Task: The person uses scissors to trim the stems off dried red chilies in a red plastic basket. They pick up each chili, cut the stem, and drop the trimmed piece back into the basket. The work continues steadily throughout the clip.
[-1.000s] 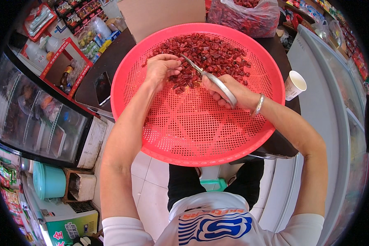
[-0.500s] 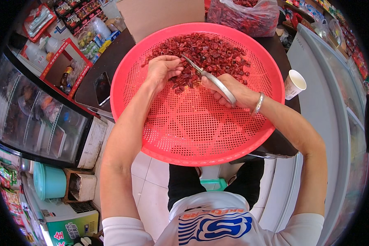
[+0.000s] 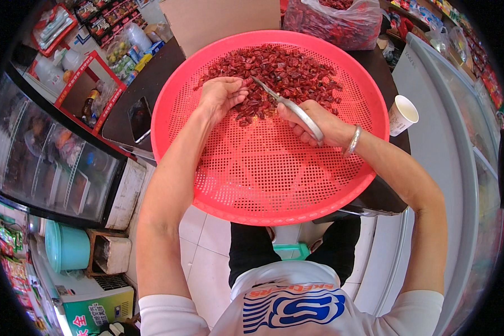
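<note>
My right hand (image 3: 313,123) is closed round the handles of metal scissors (image 3: 302,116), whose blades point up and left. Just left of the blade tips, my left hand (image 3: 223,96) pinches a dried red chili, mostly hidden by the fingers. Both hands are over a round pink-red perforated tray (image 3: 274,190). A heap of cut dried red chilies (image 3: 294,70) covers its far half, beneath and beyond the scissors. Several pale seeds lie at the near side of the heap.
The tray rests on a dark table (image 3: 120,120) and overhangs its near edge. A paper cup (image 3: 403,115) stands right of it, a phone (image 3: 140,119) lies left. Behind are a cardboard box (image 3: 218,25) and a clear bag of dried chilies (image 3: 333,25). A freezer (image 3: 442,140) flanks the right.
The scissors and my right hand have shifted very slightly right and down. My left hand stays almost in place, and the tray tilts up slightly at its near edge.
</note>
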{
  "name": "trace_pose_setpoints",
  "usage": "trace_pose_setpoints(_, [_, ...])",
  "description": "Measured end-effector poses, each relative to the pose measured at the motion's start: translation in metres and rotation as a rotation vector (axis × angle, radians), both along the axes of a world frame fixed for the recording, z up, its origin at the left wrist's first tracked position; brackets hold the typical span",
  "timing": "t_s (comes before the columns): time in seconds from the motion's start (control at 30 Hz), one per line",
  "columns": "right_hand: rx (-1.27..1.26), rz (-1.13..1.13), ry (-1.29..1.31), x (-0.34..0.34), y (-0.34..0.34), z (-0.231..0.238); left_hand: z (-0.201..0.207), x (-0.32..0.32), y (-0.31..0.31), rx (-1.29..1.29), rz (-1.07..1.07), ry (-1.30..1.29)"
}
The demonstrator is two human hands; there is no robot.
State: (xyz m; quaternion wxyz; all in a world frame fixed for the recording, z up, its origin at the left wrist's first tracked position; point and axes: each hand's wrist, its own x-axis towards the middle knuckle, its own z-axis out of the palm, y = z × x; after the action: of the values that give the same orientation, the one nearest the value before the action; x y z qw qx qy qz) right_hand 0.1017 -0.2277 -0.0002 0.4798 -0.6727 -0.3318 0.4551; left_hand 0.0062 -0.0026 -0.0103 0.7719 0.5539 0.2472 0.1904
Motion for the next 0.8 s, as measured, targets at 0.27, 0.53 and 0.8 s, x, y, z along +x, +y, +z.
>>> trace_pose_setpoints(0.27, [-0.002,0.010,-0.061,-0.0015,-0.0029,0.0031,-0.0011,0.0016,0.0037,-0.107,0.154,-0.082])
trace_pose_setpoints(0.53, [-0.042,0.039,-0.074,0.0033,0.0001,-0.0020,0.0000,0.0009,0.0025,-0.154,0.115,-0.121])
trace_pose_setpoints(0.8, [-0.049,0.078,-0.093,0.0014,-0.0005,0.0023,0.0015,0.0003,0.0001,-0.145,0.092,-0.111])
